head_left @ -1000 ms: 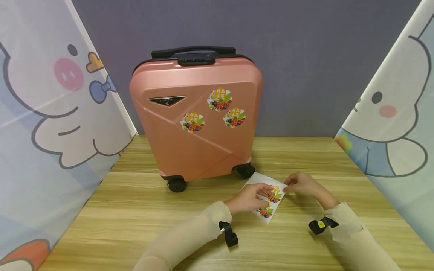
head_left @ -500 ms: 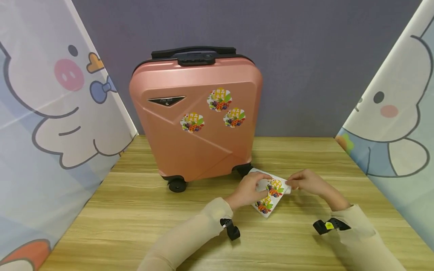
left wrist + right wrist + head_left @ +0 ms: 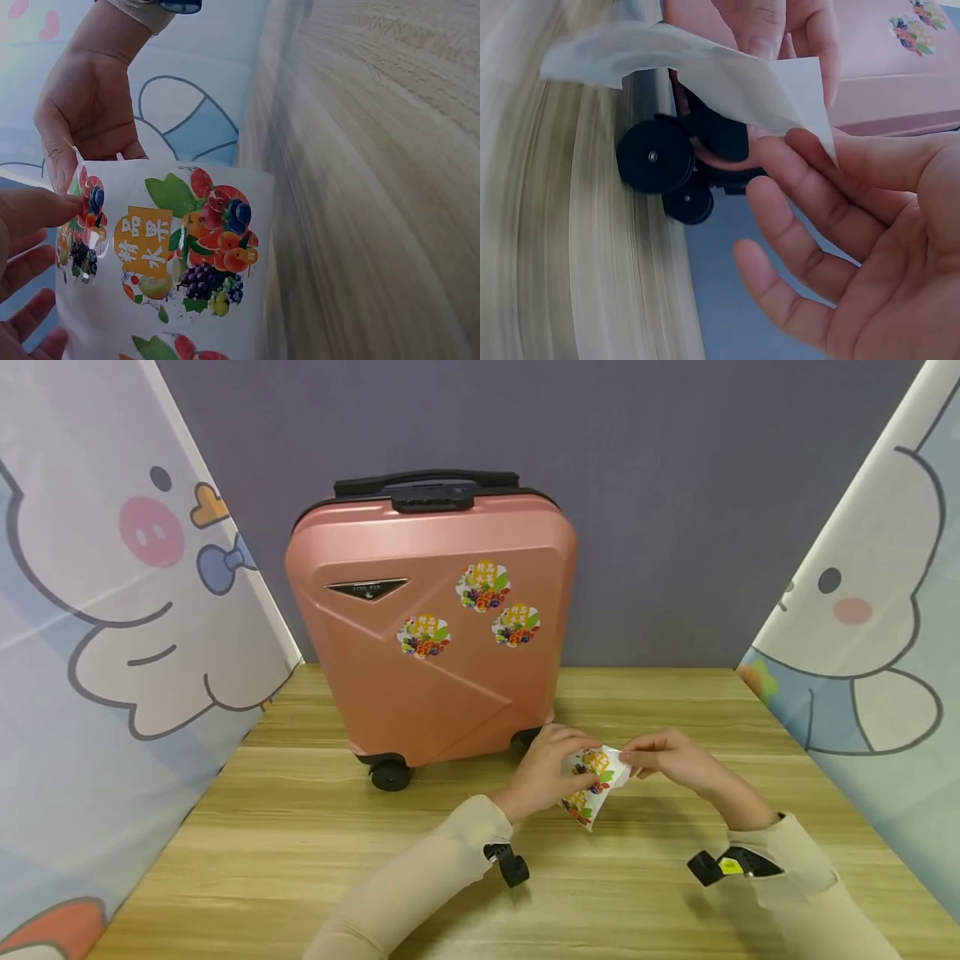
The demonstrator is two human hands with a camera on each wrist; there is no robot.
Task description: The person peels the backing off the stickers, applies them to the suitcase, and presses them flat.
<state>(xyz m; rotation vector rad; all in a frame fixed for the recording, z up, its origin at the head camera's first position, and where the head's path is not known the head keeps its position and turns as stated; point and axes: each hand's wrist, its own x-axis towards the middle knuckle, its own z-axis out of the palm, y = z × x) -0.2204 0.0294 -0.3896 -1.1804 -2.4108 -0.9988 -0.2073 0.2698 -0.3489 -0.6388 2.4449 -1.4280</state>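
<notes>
A white sheet of round fruit stickers (image 3: 172, 247) is held up between my two hands, in front of the suitcase's right wheel. My left hand (image 3: 542, 772) grips its left side, the thumb (image 3: 37, 208) lying across a sticker. My right hand (image 3: 673, 763) pinches the upper right corner between thumb and forefinger. In the right wrist view the sheet (image 3: 712, 75) bows, and the pinched corner is folded; the other fingers (image 3: 799, 240) of that hand are spread off the paper. Part of the sheet's left side is hidden behind my left hand.
A pink hard-shell suitcase (image 3: 420, 710) with black wheels (image 3: 390, 773) stands upright at the back of the wooden table (image 3: 285, 852). Three fruit stickers (image 3: 483, 587) are on its front. Cartoon-printed panels (image 3: 150, 610) flank the table, with a grey wall (image 3: 652, 527) behind.
Both hands have shifted slightly up the view with the sticker sheet, which has come up and tilted. A flap showed at the right corner half a second ago; the sheet now looks more bent.
</notes>
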